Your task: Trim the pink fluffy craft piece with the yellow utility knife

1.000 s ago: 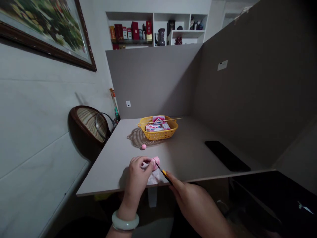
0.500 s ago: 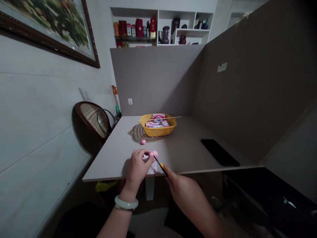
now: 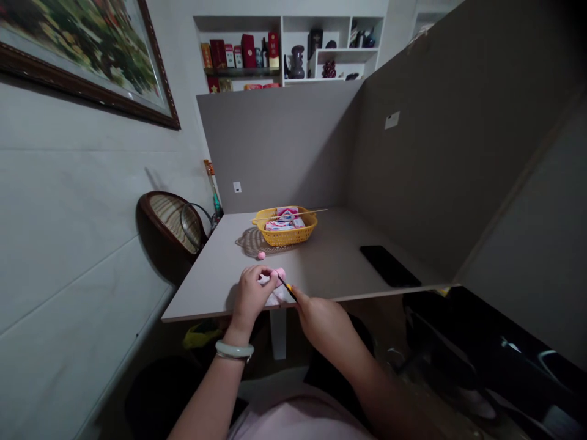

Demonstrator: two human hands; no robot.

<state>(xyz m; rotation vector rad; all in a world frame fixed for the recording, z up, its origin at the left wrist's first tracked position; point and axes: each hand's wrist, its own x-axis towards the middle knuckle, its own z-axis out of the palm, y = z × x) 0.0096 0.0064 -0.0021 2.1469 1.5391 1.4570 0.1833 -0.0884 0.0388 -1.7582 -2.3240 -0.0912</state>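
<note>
My left hand (image 3: 250, 296), with a pale bangle at the wrist, pinches a small pink clay-like lump (image 3: 280, 274) near the table's front edge. In my right hand (image 3: 325, 324) is a slim tool with a black and yellow handle (image 3: 289, 289); its dark, thin end touches or lies right against the lump. Fingers hide part of both, so I cannot tell the exact kind of tool. Under the hands lies a crumpled whitish sheet (image 3: 276, 297). A little pink ball (image 3: 261, 255) rests on the table just beyond them.
Behind the ball stands a yellow plastic basket (image 3: 287, 237) holding pink-and-white packets, with a thin stick (image 3: 316, 211) across its rim. A flat black object (image 3: 389, 266) lies on the table (image 3: 330, 269) at right. Grey partitions (image 3: 279, 146) rise behind and to the right.
The whole view has shifted slightly, so the table and basket appear a little higher and further left. Both hands keep their hold on the lump and the tool.
</note>
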